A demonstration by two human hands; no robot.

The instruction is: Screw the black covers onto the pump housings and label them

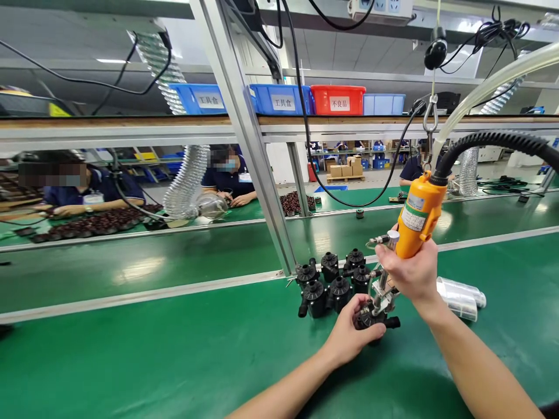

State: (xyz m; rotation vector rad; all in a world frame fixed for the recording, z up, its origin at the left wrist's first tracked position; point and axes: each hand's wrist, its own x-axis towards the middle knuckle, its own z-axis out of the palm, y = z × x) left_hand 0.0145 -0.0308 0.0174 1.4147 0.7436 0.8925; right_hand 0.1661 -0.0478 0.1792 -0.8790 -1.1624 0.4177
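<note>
My right hand point(413, 270) is wrapped round an orange power screwdriver point(420, 212), which hangs from a hook and has a black ribbed hose at its top. Its metal tip assembly point(383, 299) points down onto a black plastic pump housing point(371, 319) on the green bench. Fingers and thumb of my left hand point(349, 337) close round that housing from the left, and its side spout sticks out to the right. Whether the tip touches a screw is hidden. Just behind stand several similar black pump housings point(314, 297) in a cluster.
Clear plastic rolls point(458, 299) lie right of my right wrist. A slanted metal post point(248, 134) rises behind the housings. Overhead, a shelf holds blue bins point(279, 100) and a red bin point(338, 100). Across the line, co-workers point(229, 174) sit beside piles of dark parts point(96, 224).
</note>
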